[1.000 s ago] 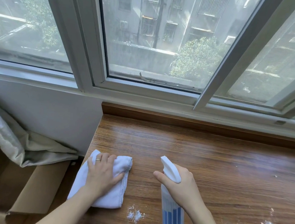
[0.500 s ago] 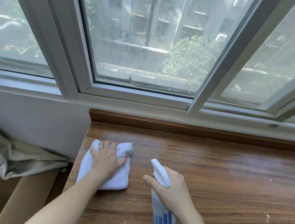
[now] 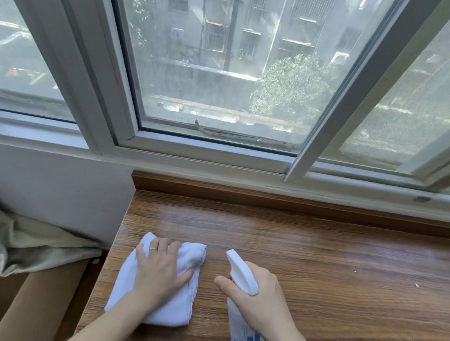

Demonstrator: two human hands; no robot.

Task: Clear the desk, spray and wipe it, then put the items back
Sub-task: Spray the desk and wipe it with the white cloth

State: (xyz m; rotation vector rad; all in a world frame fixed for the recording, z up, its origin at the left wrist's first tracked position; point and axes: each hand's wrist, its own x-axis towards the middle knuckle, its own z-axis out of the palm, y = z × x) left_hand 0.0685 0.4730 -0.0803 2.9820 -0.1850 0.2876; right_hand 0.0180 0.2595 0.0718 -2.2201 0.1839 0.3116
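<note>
Two hands work on a wooden bench (image 3: 318, 273) below a window. Head view: left hand (image 3: 162, 269) presses flat, fingers relaxed, on a folded white cloth (image 3: 179, 306) nr the bench's left edge. Right hand (image 3: 260, 300) grasps a spray bottle (image 3: 242, 273), nozzle pointing fwd-left, just right of the cloth.
</note>
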